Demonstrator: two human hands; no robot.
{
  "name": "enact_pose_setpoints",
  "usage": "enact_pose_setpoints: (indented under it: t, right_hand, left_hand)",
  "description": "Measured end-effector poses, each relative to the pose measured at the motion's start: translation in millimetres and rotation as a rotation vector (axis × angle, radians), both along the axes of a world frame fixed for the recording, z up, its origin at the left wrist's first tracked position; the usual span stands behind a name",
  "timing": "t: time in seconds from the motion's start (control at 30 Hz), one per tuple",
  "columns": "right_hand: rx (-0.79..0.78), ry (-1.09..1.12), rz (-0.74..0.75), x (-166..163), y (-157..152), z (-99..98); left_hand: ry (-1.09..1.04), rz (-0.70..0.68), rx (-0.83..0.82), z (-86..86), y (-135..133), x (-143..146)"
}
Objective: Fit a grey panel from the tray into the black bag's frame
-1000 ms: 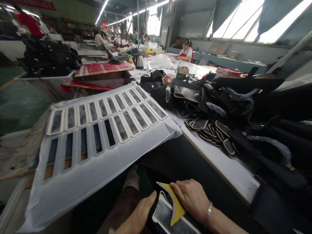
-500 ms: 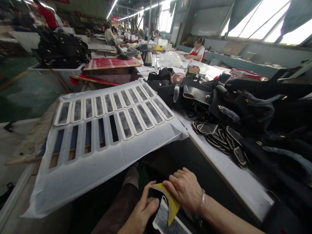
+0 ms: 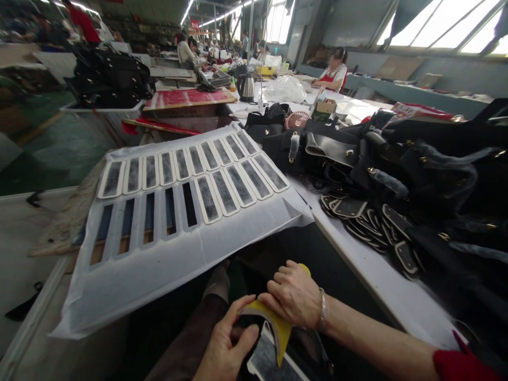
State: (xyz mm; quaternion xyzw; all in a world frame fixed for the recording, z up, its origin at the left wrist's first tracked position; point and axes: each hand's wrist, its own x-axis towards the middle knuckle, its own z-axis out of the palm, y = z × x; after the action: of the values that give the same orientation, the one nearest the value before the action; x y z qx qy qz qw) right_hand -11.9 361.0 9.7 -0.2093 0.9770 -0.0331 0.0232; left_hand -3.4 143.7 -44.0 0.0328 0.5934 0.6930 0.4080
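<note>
My right hand is closed around the handle of a yellow tool with a crescent-shaped head; the handle's end shows above my fist. Beneath the tool lies a mottled dark panel with a cream edge, partly hidden by the crescent head. My left hand is at the panel's left side, fingers curled, the index finger near the crescent's left tip and the thumb beside the panel. Whatever is between those fingers is hidden. Dark material, hard to make out, surrounds the panel over my lap.
Ahead, a white sheet carries rows of cream-edged dark panels and several cut-out openings. To the right, a white table holds black bags and a pile of small black pieces. A person sits farther back.
The view has swung slightly left, so the surroundings sit farther right. My right hand and the yellow tool are slightly higher in view; both hands keep nearly the same pose.
</note>
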Motion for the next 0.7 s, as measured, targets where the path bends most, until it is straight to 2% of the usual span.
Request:
enact_pose_setpoints:
  t: [0.4,0.7]
  right_hand:
    - [0.002,0.009,0.116,-6,1,3.6]
    - [0.014,0.001,0.165,-2,6,1.6]
  left_hand:
    - [0.294,-0.08,-0.131,18.7,-1,-4]
    - [0.593,-0.159,-0.191,23.8,-1,-7]
